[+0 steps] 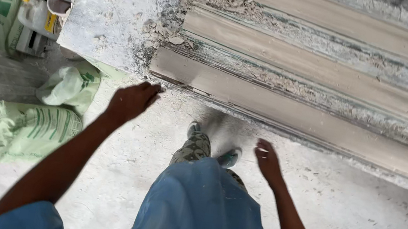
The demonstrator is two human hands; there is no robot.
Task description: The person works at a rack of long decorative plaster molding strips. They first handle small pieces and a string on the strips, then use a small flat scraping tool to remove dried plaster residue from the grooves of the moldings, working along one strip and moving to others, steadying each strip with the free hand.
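Nothing's gripped right now: my left hand is loosely curled and empty, right at the near end of the front plaster moulding strip, and my right hand hangs open and empty a bit below that strip's long edge, over the dusty floor. If I'm lifting this strip, I'd support it from underneath at both ends, since it's long, thin and looks brittle. Beyond it lie two more smooth grey-beige profiled strips with crumbly plaster flakes between them, and green sacks sit off its left end.
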